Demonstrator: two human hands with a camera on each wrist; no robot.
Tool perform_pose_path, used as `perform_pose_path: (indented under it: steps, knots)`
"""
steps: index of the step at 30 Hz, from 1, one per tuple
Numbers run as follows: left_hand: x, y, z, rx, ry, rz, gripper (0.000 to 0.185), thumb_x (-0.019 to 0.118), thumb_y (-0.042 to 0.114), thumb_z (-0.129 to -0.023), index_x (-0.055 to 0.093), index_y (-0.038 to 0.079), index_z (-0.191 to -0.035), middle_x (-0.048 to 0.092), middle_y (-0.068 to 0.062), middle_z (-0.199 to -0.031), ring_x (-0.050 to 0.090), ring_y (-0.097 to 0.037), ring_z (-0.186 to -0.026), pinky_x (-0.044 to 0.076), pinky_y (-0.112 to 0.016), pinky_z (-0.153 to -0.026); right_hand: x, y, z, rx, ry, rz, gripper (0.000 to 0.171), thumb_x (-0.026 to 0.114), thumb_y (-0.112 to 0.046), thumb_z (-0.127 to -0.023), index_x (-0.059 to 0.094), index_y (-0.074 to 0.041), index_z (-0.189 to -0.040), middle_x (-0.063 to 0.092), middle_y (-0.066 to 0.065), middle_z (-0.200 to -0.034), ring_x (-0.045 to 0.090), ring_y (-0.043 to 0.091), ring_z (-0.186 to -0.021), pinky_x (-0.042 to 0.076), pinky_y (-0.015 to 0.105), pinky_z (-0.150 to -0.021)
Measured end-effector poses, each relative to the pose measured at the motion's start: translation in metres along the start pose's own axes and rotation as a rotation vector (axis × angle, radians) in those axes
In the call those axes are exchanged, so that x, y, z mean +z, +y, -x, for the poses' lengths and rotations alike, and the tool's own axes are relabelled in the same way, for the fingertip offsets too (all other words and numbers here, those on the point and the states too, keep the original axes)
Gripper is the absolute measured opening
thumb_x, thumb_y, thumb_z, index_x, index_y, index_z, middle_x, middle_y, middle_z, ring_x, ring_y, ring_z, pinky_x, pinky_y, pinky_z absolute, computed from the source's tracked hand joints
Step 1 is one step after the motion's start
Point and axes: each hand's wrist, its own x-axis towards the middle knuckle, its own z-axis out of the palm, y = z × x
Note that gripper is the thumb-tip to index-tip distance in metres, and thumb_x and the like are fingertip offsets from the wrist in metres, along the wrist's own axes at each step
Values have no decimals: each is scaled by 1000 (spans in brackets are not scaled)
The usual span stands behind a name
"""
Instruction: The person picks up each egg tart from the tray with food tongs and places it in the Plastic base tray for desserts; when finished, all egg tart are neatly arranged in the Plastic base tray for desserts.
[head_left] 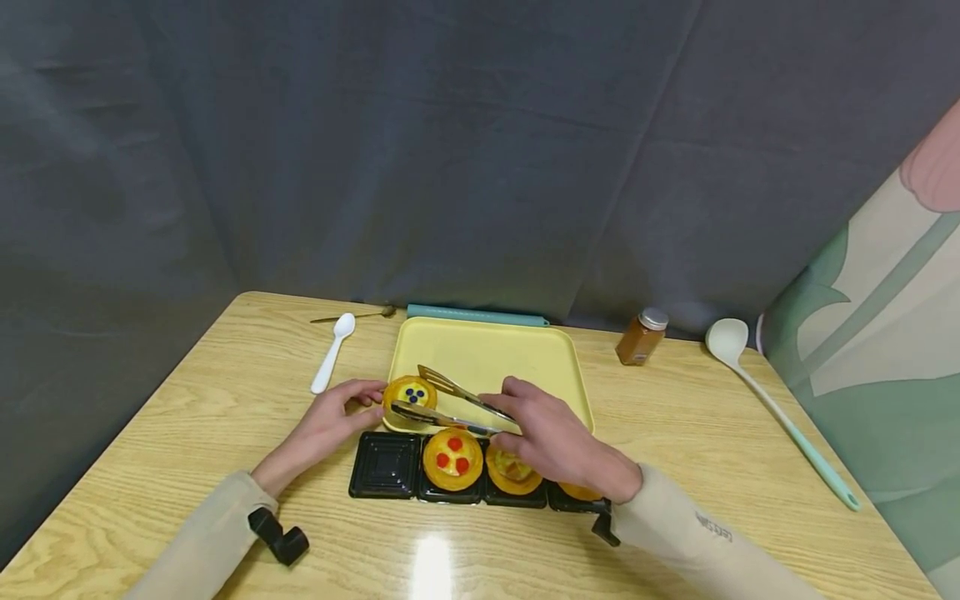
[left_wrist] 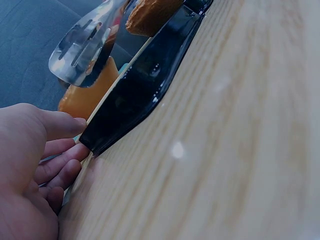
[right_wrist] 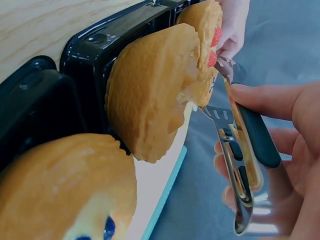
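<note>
My right hand [head_left: 555, 433] grips metal serving tongs [right_wrist: 245, 165], fingers and thumb round the dark-padded handle. The tongs' spread ends reach either side of a blueberry-topped tart [head_left: 409, 390] at the yellow tray's [head_left: 510, 350] front left corner; contact cannot be told. My left hand [head_left: 337, 421] has its fingers bent loosely beside that tart, near the black container's [head_left: 385, 464] left corner. In the container's row of compartments stand a red-berry tart [head_left: 452, 458], another tart [head_left: 513, 472] partly under my right hand, and one more [head_left: 579, 491] mostly hidden. The leftmost compartment holds nothing.
A white spoon [head_left: 332, 354] and a thin dark spoon [head_left: 360, 316] lie at the back left. Behind the tray runs a teal strip [head_left: 480, 316]. A brown jar [head_left: 642, 337] and a long ladle [head_left: 772, 400] occupy the right side, with curtain beyond.
</note>
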Motion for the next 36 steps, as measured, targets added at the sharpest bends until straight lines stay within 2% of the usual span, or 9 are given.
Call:
perform_pose_path:
  steps: [12, 23, 30, 36]
  knots:
    - [0, 0, -1, 6, 0, 10, 39, 72, 10, -92, 65, -4, -128, 67, -4, -107, 60, -23, -100, 47, -47, -94, -9, -10, 17, -3, 19, -20, 49, 75, -17, -91, 63, -12, -139, 43, -8, -92, 43, 9, -77, 37, 25, -61]
    - [1, -2, 0, 13, 9, -5, 35, 70, 2, -93, 66, -3, -127, 68, -5, -106, 61, -24, -99, 49, -46, -93, -5, -28, 31, -116, 23, -22, 50, 79, -17, -88, 66, -9, -135, 46, -3, -90, 40, 6, -74, 37, 18, -59]
    - [1, -3, 1, 33, 12, 8, 36, 73, 7, -93, 66, -2, -127, 68, -4, -106, 62, -24, -100, 50, -45, -92, 3, -34, 33, -135, -36, -48, 48, 77, -17, -91, 64, -12, -137, 46, -3, -93, 40, 7, -77, 36, 19, -62]
    - [0, -2, 1, 21, 14, 11, 36, 74, 10, -93, 67, -1, -127, 68, -3, -106, 62, -23, -100, 49, -45, -92, 8, -35, 31, -142, -55, -36, 49, 73, -14, -91, 63, -14, -138, 48, -3, -96, 42, 8, -80, 37, 19, -62]
